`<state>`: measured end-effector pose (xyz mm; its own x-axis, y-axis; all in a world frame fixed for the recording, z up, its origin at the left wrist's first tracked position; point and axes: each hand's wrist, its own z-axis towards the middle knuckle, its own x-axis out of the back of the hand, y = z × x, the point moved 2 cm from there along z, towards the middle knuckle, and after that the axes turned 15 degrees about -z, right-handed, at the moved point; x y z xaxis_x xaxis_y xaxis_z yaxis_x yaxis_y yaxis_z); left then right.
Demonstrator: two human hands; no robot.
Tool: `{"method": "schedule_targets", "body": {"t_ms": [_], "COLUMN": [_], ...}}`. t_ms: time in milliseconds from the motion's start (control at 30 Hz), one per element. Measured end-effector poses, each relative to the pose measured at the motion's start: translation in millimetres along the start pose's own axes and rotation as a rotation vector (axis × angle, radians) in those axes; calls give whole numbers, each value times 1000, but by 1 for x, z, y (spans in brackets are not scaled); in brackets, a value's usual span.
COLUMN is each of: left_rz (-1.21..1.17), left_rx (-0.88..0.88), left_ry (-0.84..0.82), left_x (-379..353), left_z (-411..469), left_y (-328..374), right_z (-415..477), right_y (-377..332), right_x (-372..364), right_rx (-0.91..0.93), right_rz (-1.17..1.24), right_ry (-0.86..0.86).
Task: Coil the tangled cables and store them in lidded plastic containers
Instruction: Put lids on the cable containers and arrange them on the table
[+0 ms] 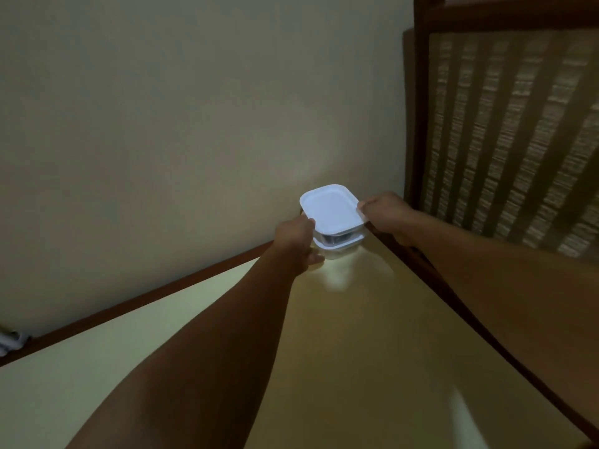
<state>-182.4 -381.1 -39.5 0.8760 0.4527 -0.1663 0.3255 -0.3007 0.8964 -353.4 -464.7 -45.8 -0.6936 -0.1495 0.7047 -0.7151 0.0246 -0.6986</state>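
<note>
While left grip (296, 236) and right grip (384, 212) clasp upper container (330, 209) | dark contents | atop lower container (340, 245)

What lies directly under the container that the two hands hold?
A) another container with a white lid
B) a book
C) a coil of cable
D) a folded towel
A: under the upper container, held at its sides by the left hand and the right hand, the white lid of a second container shows.

Both arms reach forward, left hand (296, 233) and right hand (384, 212) gripping opposite sides of the top container (329, 209).
</note>
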Motion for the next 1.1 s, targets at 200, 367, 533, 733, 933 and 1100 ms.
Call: {"method": "schedule_targets", "body": {"t_ms": [200, 367, 533, 733, 933, 1100], "left_rz": [136, 297, 363, 544, 745, 781], "left_rx": [-179, -370, -467, -560, -546, -437], "left_ry": [15, 34, 115, 209, 382, 504], "left_x": [27, 71, 131, 233, 342, 419], "left_z": [-42, -111, -208, -321, -412, -456], "left_y": [0, -9, -13, -23, -47, -70], "right_z": [-67, -149, -253, -367, -460, -521], "right_y": [-6, -19, -39, -66, -95, -133], "right_x": [19, 7, -21, -72, -137, -186], "right_rx": [130, 219, 241, 317, 383, 443], "right_rz": [-196, -85, -32, 58, 99, 87], "right_ry": [117, 106, 67, -86, -256, -370]}}
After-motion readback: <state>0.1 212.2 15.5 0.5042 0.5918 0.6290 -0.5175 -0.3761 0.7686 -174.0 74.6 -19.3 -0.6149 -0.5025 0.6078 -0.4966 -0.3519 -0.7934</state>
